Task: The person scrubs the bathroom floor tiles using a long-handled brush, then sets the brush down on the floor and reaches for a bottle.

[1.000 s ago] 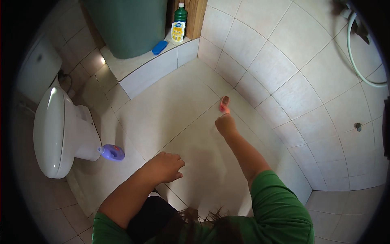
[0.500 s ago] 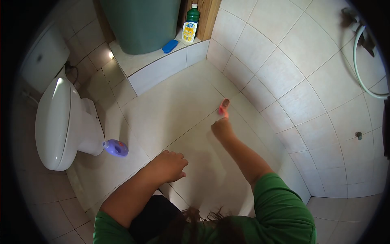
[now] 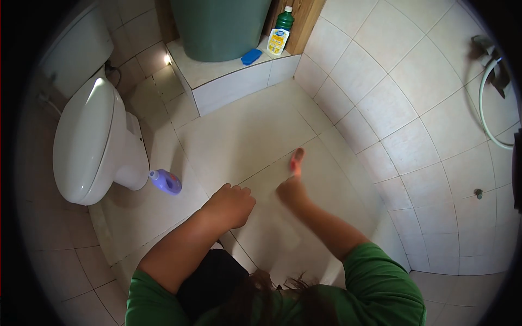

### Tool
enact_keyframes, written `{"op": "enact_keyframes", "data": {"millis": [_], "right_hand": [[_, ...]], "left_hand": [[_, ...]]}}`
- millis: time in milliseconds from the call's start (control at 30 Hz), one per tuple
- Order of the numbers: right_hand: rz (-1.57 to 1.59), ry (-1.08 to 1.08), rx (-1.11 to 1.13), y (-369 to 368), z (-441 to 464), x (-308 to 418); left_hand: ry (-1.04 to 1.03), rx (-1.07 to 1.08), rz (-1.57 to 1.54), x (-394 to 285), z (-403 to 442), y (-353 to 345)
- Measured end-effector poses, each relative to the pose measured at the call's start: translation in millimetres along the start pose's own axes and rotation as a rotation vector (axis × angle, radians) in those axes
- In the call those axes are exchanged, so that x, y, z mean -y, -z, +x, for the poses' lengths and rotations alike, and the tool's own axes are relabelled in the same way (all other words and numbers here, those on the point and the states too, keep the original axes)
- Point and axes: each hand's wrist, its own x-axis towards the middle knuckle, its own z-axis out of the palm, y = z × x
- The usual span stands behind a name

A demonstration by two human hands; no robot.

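My right hand [image 3: 292, 192] is closed around the handle of a pinkish-red scrub brush [image 3: 297, 161], held low at the pale tiled floor [image 3: 228, 130]. The brush points away from me; its far end looks brownish, and motion blur hides whether it touches the tiles. My left hand [image 3: 235, 205] hovers to the left with its fingers curled in, and nothing shows in it. Left of that hand, a purple bottle [image 3: 166, 182] with a handle lies on the floor near the toilet base.
A white toilet [image 3: 89, 141] stands at the left. On a raised tiled ledge [image 3: 231, 87] at the back are a large green bin [image 3: 220, 27], a blue brush-like item [image 3: 251, 56] and a green bottle [image 3: 280, 32]. A shower hose [image 3: 483, 103] hangs on the right wall.
My right hand has drawn the brush back toward me and slightly left. My left hand stays curled, shifted little. The whole view has also shifted a bit.
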Motion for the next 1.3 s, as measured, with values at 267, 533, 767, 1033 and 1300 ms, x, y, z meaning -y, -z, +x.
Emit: {"op": "enact_keyframes", "data": {"millis": [267, 533, 767, 1033, 1300], "right_hand": [[-0.023, 0.041, 0.112, -1, 2, 35], [-0.003, 0.263, 0.482, 79, -61, 78], [-0.113, 0.029, 0.182, 10, -28, 6], [0.191, -0.061, 0.422, -11, -64, 140], [0.153, -0.285, -0.044, 40, -43, 16]], "left_hand": [[0.010, 0.028, -0.026, 3, -14, 8], [0.015, -0.021, -0.062, 14, -28, -1], [-0.005, 0.019, -0.089, 14, -34, -3], [0.066, 0.166, -0.111, 16, -39, 10], [0.144, 0.191, -0.164, 26, -45, 4]]}}
